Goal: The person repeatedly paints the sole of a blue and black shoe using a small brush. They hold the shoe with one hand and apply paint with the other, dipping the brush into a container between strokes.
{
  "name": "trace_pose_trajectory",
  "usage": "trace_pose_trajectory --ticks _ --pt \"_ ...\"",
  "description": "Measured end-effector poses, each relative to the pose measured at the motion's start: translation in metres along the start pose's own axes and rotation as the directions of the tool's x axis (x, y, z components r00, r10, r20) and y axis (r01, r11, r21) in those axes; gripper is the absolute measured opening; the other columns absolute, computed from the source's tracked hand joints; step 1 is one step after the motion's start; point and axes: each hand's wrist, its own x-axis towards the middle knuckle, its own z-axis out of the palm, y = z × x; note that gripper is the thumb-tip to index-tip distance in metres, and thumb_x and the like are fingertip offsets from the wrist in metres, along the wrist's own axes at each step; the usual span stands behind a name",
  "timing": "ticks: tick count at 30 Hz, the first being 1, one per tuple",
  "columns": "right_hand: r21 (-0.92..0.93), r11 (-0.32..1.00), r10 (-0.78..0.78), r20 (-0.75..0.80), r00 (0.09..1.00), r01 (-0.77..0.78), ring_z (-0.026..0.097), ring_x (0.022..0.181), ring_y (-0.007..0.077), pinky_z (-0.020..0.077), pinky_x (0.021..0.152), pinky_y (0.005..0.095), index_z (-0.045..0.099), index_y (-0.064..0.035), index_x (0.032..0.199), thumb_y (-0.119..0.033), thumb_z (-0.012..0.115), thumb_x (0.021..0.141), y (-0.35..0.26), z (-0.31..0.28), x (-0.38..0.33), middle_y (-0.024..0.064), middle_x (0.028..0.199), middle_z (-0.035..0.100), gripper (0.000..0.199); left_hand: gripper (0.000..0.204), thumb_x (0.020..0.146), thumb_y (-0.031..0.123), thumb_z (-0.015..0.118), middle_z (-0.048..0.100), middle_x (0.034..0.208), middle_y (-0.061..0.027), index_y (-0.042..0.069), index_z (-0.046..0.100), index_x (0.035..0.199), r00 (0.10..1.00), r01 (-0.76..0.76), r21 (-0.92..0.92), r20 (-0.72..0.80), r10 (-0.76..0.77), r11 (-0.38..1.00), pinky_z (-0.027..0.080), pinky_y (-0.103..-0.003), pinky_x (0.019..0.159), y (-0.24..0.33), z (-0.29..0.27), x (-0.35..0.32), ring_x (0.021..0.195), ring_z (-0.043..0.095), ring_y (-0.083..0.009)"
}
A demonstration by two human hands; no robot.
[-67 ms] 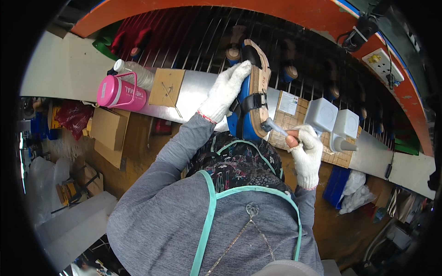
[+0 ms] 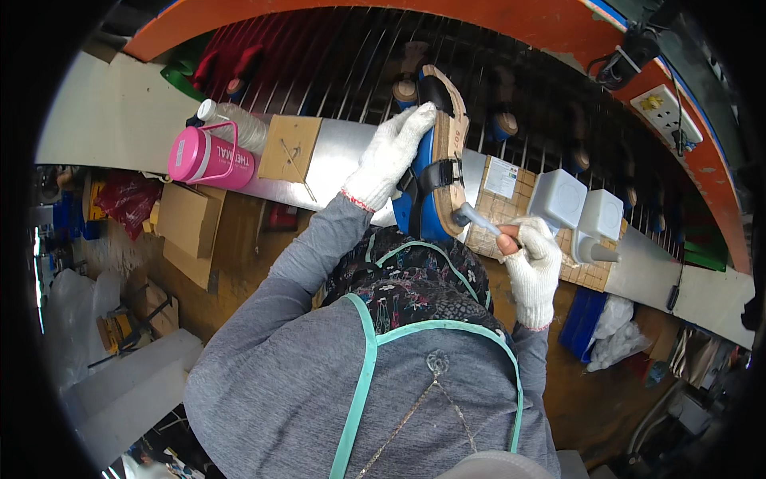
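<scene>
- The left hand (image 2: pixel 391 156), in a white knit glove, wraps over a blue sandal (image 2: pixel 435 172) with a tan sole — fingers pressed together along its far end, holding it on edge above the metal ledge (image 2: pixel 335 156).
- The sandal stands nearly upright in the middle of the scene, its tan sole facing right and a dark strap with a buckle across its middle.
- The right hand (image 2: pixel 533 267), also gloved, sits just right of and nearer than the sandal; its fingers are curled into a fist around the handle of a small brush (image 2: pixel 477 219), thumb tip bare.
- The brush head touches the sole's edge at the sandal's near end.
- Far left on the ledge lies a pink flask (image 2: pixel 209 158) on its side, a clear plastic bottle (image 2: pixel 239 124) behind it, and a cardboard square (image 2: pixel 290 148) just to their right.
- Right of the brush stand two pale grey boxes (image 2: pixel 576 207) on a tiled board (image 2: pixel 503 211).
</scene>
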Motion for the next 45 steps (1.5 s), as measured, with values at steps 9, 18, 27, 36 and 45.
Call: trace_pose_trajectory --ticks 9,18,27,36,45 --pt "-0.370 0.905 -0.246 -0.053 0.968 0.210 0.059 0.079 0.0226 0.0396 0.073 0.0337 0.075 -0.0065 0.089 -0.019 0.079 0.081 -0.003 0.013 0.026 0.0065 0.089 0.065 0.015 0.072 0.097 0.048 0.062 0.065 0.122 -0.0161 -0.007 0.048 0.142 0.999 0.037 0.003 0.023 -0.037 0.999 0.051 -0.028 0.095 -0.002 -0.011 0.005 0.108 0.064 -0.0168" --pt "-0.332 0.909 -0.287 -0.061 0.956 0.252 0.058 0.084 0.0216 0.0410 0.078 0.0344 0.076 -0.0074 0.089 -0.022 0.079 0.080 0.003 0.019 0.041 0.0048 0.090 0.066 0.017 0.077 0.096 0.054 0.058 0.063 0.128 -0.0190 -0.007 0.047 0.143 0.999 0.044 0.083 0.026 -0.047 0.996 0.048 -0.032 0.100 -0.002 -0.018 0.016 0.114 0.062 -0.0218" --pt "-0.204 0.943 -0.246 0.099 0.964 0.262 0.059 0.089 0.0232 0.0437 0.080 0.0342 0.078 -0.0075 0.090 -0.024 0.080 0.077 0.010 0.010 0.055 0.0068 0.090 0.068 0.021 0.091 0.092 0.073 0.047 0.055 0.137 -0.0228 0.001 0.045 0.147 0.883 0.456 -0.024 0.135 -0.449 0.889 0.044 -0.041 0.106 -0.015 -0.011 0.032 0.125 0.056 -0.0278" --pt "-0.069 0.919 -0.363 0.231 0.903 0.387 0.060 0.092 0.0230 0.0457 0.077 0.0346 0.078 -0.0077 0.091 -0.020 0.082 0.073 0.001 0.010 0.094 0.0068 0.092 0.068 0.022 0.056 0.101 0.038 0.056 0.055 0.139 -0.0145 0.008 0.044 0.147 0.683 0.424 -0.154 0.702 -0.203 0.893 0.054 -0.032 0.101 -0.035 -0.012 0.016 0.118 0.062 -0.0197" --pt "-0.001 0.886 -0.407 0.479 0.778 0.464 0.060 0.090 0.0235 0.0443 0.079 0.0355 0.078 -0.0049 0.091 -0.022 0.079 0.074 -0.020 0.011 0.135 0.0082 0.091 0.068 0.024 0.072 0.101 0.035 0.055 0.041 0.142 -0.0274 0.004 0.018 0.155 -0.313 0.946 0.308 0.792 0.524 0.098 0.051 -0.046 0.104 -0.084 0.026 0.029 0.129 0.051 -0.0324"
